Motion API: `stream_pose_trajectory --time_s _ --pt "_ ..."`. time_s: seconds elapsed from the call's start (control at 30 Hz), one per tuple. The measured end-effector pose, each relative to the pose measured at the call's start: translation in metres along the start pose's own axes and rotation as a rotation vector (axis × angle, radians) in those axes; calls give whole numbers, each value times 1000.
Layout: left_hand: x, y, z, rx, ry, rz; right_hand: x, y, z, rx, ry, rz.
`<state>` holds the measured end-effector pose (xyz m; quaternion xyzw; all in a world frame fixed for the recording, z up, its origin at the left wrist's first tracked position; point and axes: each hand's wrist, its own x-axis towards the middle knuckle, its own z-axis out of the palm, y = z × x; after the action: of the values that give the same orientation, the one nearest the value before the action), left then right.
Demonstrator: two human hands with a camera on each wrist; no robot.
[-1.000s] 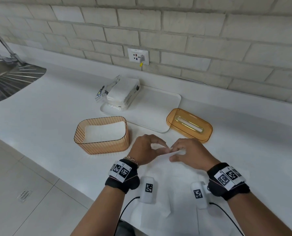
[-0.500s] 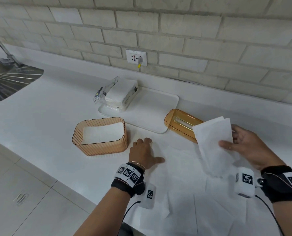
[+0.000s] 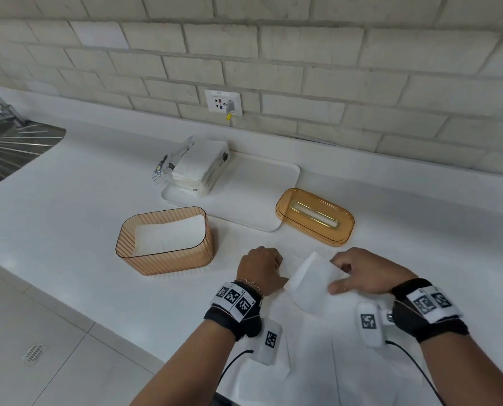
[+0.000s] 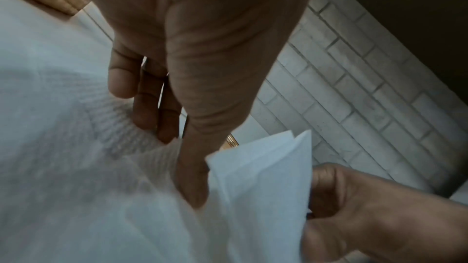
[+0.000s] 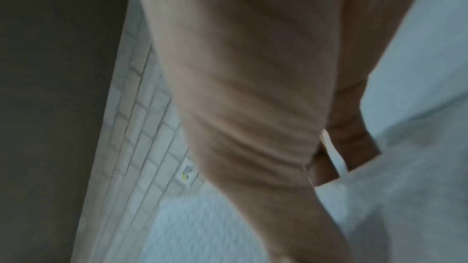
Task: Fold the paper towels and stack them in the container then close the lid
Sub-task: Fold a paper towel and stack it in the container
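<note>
My right hand (image 3: pixel 358 273) pinches a folded white paper towel (image 3: pixel 311 285) between thumb and fingers, tilted just above the counter. The left wrist view shows the same folded towel (image 4: pixel 266 177) with the right hand (image 4: pixel 354 207) gripping its edge. My left hand (image 3: pixel 259 271) is beside it, fingertips (image 4: pixel 164 133) pressing on a flat towel sheet (image 3: pixel 303 332) spread on the counter, thumb against the folded towel. The ribbed orange container (image 3: pixel 165 241) stands open to the left with folded towels inside. Its orange lid (image 3: pixel 314 216) lies behind my right hand.
A white tray (image 3: pixel 259 194) at the back carries an opened pack of paper towels (image 3: pixel 199 168). A steel sink (image 3: pixel 12 148) is at far left, and a wall outlet (image 3: pixel 223 102) is on the brick wall. The counter's front edge runs diagonally below my wrists.
My right hand has brought the raised towel down and left, close to my left hand. The left hand went from lying flat on the sheet to pressing it with bent fingers.
</note>
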<state>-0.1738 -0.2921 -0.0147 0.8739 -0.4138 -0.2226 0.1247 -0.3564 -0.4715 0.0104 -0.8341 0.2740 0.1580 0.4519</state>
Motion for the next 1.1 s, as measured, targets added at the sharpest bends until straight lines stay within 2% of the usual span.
stream_pose_trajectory --time_s 0.17,0.23,0.33,0.47,0.53,0.67,0.8,0.87,0.93,1.0,1.1 --pt "-2 1 -2 -198 -8 -24 19 -7 23 -229 130 -62" --pt "-5 1 -5 -249 42 24 19 -11 27 -231 160 -104" --pt "-11 -2 -14 -387 120 90 16 -15 27 -113 207 -142" --pt "-18 -4 -28 -803 -22 82 3 -29 14 122 279 -230" --pt "-21 -5 -35 -1010 -33 79 -4 -35 6 201 304 -296" --pt "-27 -6 -38 -1365 -54 94 -15 -52 -2 455 336 -291" --pt "-34 -10 -24 -1442 -131 230 -17 -66 5 526 326 -297" --pt "-37 -4 -21 -1452 -103 172 -13 -69 11 481 315 -297" --pt "-39 5 -21 -1450 -4 -14 -6 -68 17 420 299 -270" --pt "-38 6 -18 -1514 37 -149 1 -63 21 385 280 -221" --pt "-35 -2 -14 -1727 14 -151 3 -49 23 362 224 -145"
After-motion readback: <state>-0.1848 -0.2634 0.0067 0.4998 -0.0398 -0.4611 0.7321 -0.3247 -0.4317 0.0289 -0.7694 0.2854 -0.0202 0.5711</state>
